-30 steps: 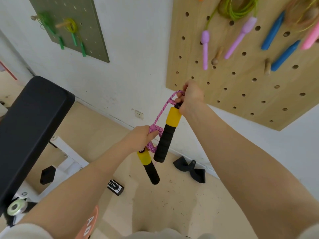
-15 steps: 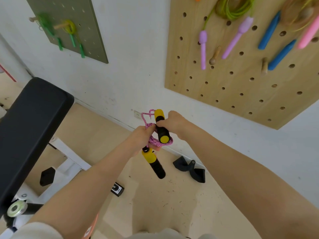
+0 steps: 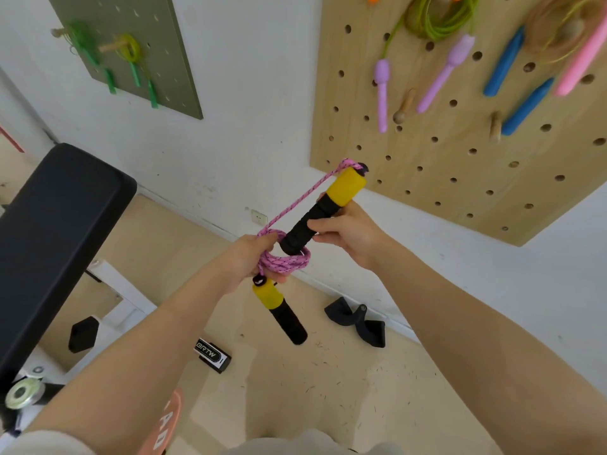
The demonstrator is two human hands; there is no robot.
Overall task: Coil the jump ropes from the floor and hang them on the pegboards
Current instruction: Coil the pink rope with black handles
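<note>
A pink jump rope [image 3: 285,261] with yellow-and-black handles is held up in front of the wall. My left hand [image 3: 253,257] grips its small coil; one handle [image 3: 281,310] dangles below that hand. My right hand [image 3: 348,234] pinches the black grip of the other handle [image 3: 325,208], whose yellow end points up toward the wooden pegboard [image 3: 460,165] and whose black end sits at the coil. A straight run of rope stretches from the coil up to that yellow end.
The wooden pegboard carries coiled ropes with purple [image 3: 440,77], blue [image 3: 505,60] and pink [image 3: 581,60] handles and bare wooden pegs [image 3: 405,105]. A green pegboard [image 3: 170,60] with green ropes [image 3: 131,57] hangs further left. A black padded bench [image 3: 49,231] stands left; black straps [image 3: 358,320] lie on the floor.
My right hand has swung its handle from lying across the coil to pointing up and right, pulling a run of rope taut. My left hand keeps the coil.
</note>
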